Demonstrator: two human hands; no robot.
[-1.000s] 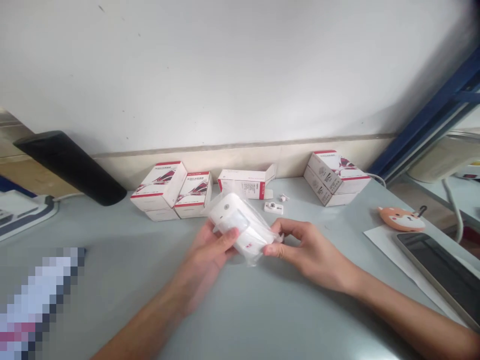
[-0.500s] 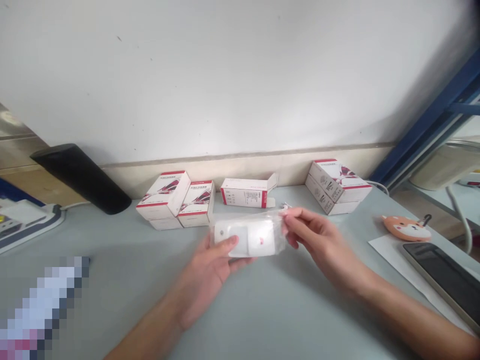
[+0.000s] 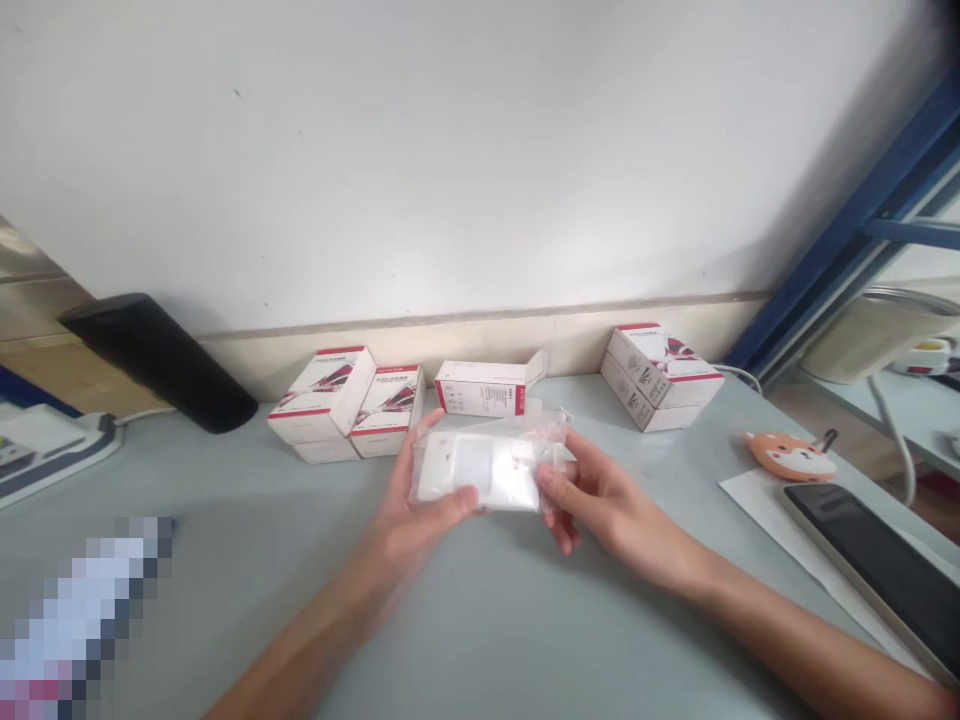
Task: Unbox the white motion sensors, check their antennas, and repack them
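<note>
- Fingers of the left hand (image 3: 442, 503) closed around a bagged white device (image 3: 474, 468) at center frame.
- Fingers of the right hand (image 3: 559, 490) gripped its right end.
- Red-trimmed boxes (image 3: 322, 395) stood just beyond it.

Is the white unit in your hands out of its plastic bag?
No, the white device sits inside a clear plastic bag, held between the left hand and the right hand.
</note>
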